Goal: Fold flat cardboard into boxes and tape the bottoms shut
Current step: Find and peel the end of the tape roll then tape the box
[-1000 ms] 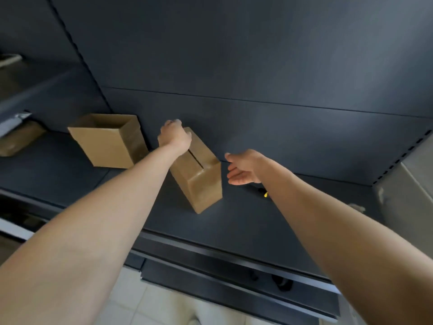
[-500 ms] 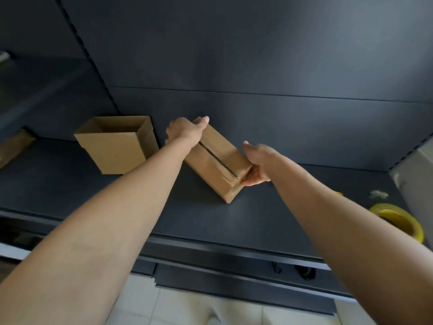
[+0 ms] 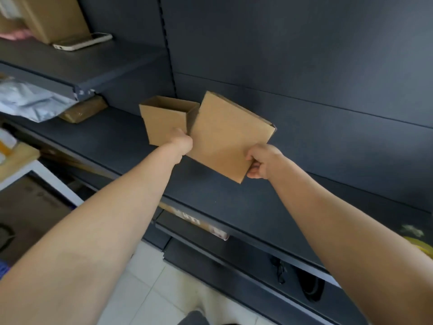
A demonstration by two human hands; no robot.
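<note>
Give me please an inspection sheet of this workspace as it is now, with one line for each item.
Surface: dark shelf, carrying the open box.
Job's things: held box, tilted, a plain face toward the camera; open box, upright, open top up; yellow tape roll at the right edge, mostly cut off.
Clutter: phone and carton on the upper shelf; silver bag and taped parcel below it.
Fingers: left hand grips the held box's left edge; right hand grips its lower right corner.
Cables: thin black item under the shelf; cable or not, cannot tell.
Surroundings: dark back panel; pale tiled floor.
</note>
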